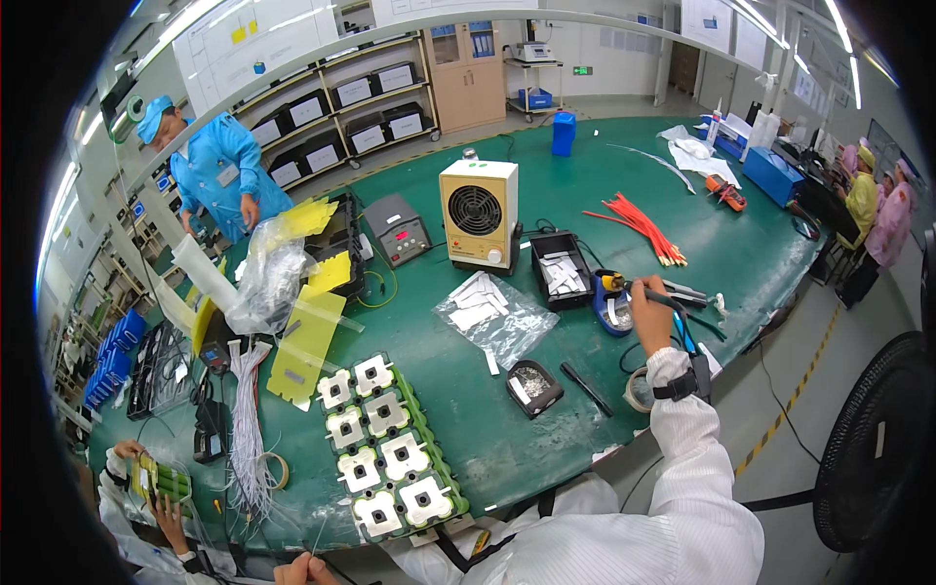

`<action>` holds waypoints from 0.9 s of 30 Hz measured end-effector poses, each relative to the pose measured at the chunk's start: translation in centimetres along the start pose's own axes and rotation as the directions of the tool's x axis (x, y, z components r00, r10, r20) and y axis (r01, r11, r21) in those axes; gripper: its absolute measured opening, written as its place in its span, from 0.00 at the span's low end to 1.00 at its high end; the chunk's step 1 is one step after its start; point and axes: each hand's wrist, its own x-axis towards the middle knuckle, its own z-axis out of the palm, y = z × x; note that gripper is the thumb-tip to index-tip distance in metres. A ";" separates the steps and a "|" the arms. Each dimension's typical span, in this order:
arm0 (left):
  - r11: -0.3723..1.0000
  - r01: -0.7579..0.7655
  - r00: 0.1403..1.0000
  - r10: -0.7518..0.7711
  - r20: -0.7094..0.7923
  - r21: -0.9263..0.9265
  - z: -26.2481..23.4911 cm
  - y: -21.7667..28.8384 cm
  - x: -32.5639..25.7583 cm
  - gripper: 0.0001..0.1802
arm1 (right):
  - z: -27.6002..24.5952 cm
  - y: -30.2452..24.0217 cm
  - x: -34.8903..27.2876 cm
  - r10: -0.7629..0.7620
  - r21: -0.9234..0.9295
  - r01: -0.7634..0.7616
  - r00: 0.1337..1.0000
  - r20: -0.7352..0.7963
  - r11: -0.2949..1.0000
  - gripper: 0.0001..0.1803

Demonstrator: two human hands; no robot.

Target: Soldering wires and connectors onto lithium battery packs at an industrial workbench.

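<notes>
My right hand (649,314) reaches out to the right of the green table (546,409) and grips a black-handled soldering iron (661,296). Its tip rests at the blue iron stand (609,310). A black wrist strap (680,386) wraps my white sleeve. Only the fingers of my left hand (306,568) show at the bottom edge, just below a green battery pack (390,450) topped with white metal tabs. Nothing shows whether that hand holds anything.
A beige desk fan (479,214), a grey power unit (397,229), a black tray of white strips (563,270), a bag of strips (493,314) and a small black dish (534,386) stand nearby. Red cable ties (639,226) lie farther back. Co-workers work at the left and far right.
</notes>
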 end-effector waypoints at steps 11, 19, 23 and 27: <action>1.000 0.012 1.000 -0.012 0.004 -0.024 0.2 -0.4 0.5 0.09 | 4.5 -6.8 -4.6 0.170 0.288 -0.558 0.630 0.758 0.778 0.28; 0.999 0.022 1.000 -0.022 0.019 -0.031 0.5 -0.4 0.0 0.07 | 20.5 -9.9 -7.3 0.096 -0.351 0.461 0.489 0.867 0.815 0.40; 0.996 0.085 0.996 -0.084 0.036 -0.010 -0.5 -1.3 -1.3 0.07 | 23.1 -9.6 -9.8 -0.123 -0.119 0.681 0.297 0.947 0.722 0.40; 0.988 0.137 0.990 -0.139 0.027 0.065 -0.9 -1.0 -1.4 0.10 | 27.4 -12.4 -11.7 -0.318 0.098 0.755 0.151 0.936 0.648 0.39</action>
